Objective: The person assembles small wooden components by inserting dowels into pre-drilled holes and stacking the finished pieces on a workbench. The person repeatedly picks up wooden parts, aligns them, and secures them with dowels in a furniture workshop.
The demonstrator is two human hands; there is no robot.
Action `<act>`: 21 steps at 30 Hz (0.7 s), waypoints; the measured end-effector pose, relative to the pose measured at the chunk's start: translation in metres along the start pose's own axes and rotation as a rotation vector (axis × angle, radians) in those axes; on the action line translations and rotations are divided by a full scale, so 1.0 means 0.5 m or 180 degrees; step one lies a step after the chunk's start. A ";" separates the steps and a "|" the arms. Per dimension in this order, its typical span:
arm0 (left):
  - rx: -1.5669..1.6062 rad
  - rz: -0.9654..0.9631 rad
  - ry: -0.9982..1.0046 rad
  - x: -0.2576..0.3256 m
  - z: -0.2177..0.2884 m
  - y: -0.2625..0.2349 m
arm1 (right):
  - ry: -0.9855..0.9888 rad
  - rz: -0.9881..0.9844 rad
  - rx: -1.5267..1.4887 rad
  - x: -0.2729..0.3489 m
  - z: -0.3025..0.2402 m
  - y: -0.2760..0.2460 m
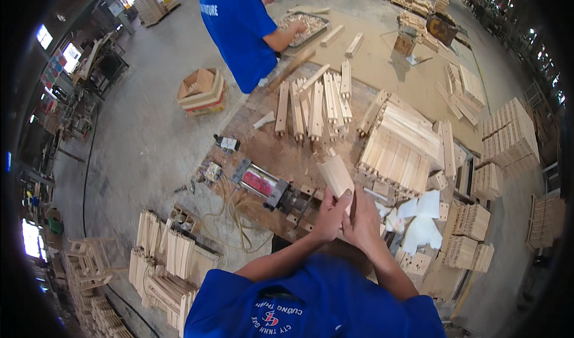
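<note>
We hold a wooden block [335, 174] with both hands, near us, over the workbench [287, 153]. Our left hand [330, 216] is wrapped around its near end. Our right hand [360, 218] presses flat on its right side, fingers maybe curled. The block sticks up and away.

Bright, even daylight, strongest from blown-out openings at top left and the left rim. Shadows soft and short on the floor [143, 129]. Heavy fisheye bend, black vignette at corners. Centre sharp; rim detail smeared; top person's head blurred.
</note>
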State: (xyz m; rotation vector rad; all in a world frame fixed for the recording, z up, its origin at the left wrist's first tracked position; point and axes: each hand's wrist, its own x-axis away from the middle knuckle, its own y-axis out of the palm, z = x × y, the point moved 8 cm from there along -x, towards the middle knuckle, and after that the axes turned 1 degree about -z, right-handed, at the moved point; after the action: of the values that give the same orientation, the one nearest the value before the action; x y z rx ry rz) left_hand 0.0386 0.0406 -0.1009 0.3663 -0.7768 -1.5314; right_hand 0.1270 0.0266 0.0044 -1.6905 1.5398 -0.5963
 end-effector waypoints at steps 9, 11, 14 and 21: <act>-0.2429 -0.1281 -0.0895 0.132 -0.014 -0.104 | 0.0327 -0.0953 0.0577 0.095 0.131 0.014; -0.1895 -0.0294 -0.1163 0.143 0.075 -0.153 | 0.0276 -0.1112 0.0806 0.122 0.157 0.046; -0.1613 0.0667 -0.0443 0.121 0.211 -0.273 | 0.0254 -0.1448 0.1038 0.128 0.159 0.101; -0.2766 0.2690 0.1495 0.151 0.529 -0.589 | 0.0025 -0.1315 0.0823 0.106 0.145 0.157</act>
State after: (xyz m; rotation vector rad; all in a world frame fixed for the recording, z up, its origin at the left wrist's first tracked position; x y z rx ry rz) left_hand -0.3637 0.0204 -0.0895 -0.2427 0.1587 -0.7945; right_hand 0.1425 -0.0077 -0.1089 -1.8092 1.0645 -0.9699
